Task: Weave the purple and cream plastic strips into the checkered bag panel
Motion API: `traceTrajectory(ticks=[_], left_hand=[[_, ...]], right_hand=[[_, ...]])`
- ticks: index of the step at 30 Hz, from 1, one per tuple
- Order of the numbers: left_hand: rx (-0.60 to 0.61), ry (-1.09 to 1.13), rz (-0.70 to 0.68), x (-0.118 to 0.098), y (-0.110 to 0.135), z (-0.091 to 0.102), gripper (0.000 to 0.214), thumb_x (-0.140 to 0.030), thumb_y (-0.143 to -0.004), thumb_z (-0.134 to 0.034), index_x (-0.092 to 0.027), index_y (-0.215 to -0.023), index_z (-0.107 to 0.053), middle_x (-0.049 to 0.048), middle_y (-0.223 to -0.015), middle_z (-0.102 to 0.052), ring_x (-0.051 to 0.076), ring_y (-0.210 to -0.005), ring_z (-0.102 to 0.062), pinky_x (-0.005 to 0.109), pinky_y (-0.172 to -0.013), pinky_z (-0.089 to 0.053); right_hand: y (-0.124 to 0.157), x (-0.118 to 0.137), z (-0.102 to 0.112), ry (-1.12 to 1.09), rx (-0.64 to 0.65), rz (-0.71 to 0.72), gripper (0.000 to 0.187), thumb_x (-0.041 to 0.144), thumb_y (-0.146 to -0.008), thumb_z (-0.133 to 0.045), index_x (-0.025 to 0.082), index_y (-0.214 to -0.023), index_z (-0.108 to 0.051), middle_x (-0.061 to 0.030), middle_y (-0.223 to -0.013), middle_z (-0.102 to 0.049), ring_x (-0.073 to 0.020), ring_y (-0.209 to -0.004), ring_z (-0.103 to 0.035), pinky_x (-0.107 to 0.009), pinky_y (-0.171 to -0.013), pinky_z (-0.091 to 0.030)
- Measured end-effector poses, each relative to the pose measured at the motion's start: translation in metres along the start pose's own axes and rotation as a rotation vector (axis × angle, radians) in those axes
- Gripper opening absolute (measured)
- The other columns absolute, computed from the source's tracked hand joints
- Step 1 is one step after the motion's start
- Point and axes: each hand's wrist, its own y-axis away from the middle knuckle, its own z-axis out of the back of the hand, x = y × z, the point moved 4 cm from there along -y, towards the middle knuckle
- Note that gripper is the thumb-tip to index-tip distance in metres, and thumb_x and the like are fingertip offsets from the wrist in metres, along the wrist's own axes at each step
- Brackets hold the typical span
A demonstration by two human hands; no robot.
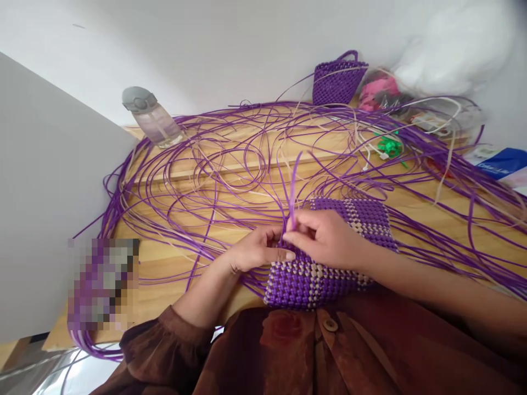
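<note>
A woven panel (290, 286) of purple and beige plastic strips lies on the table against my body, with long loose strips fanning out from its edges. My right hand (325, 238) pinches a purple strip (293, 186) between thumb and fingers, and its free end stands up above the weave. Close by on the left, my left hand (259, 249) rests at the panel's left part, thumb on the weave and fingers curled around the base of some strips. The exact point where the strips meet the weave is hidden by my fingers.
Loose purple and beige strips spread over the wooden table (164, 302). A clear bottle with a grey lid (154, 118) stands at back left. A small purple woven basket (337, 82), a pink bundle (379, 90) and a green tangle (389, 144) sit at back right.
</note>
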Motion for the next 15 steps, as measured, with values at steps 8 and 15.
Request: traceTrajectory(ticks=[8,15], left_hand=[[-0.172,0.159,0.096,0.008,-0.003,0.004,0.031,-0.021,-0.063,-0.089,-0.011,-0.087,-0.073,0.0025,-0.08,-0.07,0.009,-0.068,-0.061,0.022,-0.07,-0.046],[-0.198,0.141,0.003,0.008,-0.006,0.006,0.026,-0.018,-0.064,-0.088,-0.012,-0.085,-0.073,0.0013,-0.078,-0.071,0.009,-0.068,-0.062,0.022,-0.07,-0.047]], right_hand=[[-0.002,-0.069,0.049,0.642,-0.124,-0.363,0.029,0.044,-0.084,-0.06,0.021,-0.068,-0.057,-0.0024,-0.06,-0.06,-0.0172,-0.056,-0.05,-0.03,-0.058,-0.028],[-0.048,-0.075,0.031,0.652,-0.152,-0.212,0.02,0.031,-0.087,-0.054,0.019,-0.074,-0.064,-0.0056,-0.07,-0.067,-0.0189,-0.065,-0.055,-0.031,-0.061,-0.028]])
